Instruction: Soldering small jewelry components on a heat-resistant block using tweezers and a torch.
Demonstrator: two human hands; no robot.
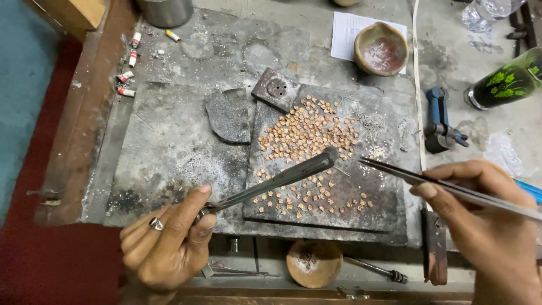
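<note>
- Our left hand (pixel 169 240), a ring on one finger, is closed around the handle of a long dark metal tool (pixel 276 179); its long axis runs up and to the right from the fingers, and its blunt tip hangs over the small copper-coloured pieces (pixel 307 135).
- Our right hand (pixel 480 209) pinches slim steel tweezers (pixel 429 181), which point left and slightly up, their tip just right of the other tool's end.
- The pieces lie scattered on a dark grey slab (pixel 384 217) on the grimy table (pixel 169 147), heaped beyond both tips and set in loose rows beneath them.
- We judge the step to be sorting or placing single pieces; the next move calls for a fine, steady lowering of the tweezers' tip onto one piece.
- Beyond the right hand stand a clay bowl (pixel 381 48) and a blue clamp (pixel 440 121).
</note>
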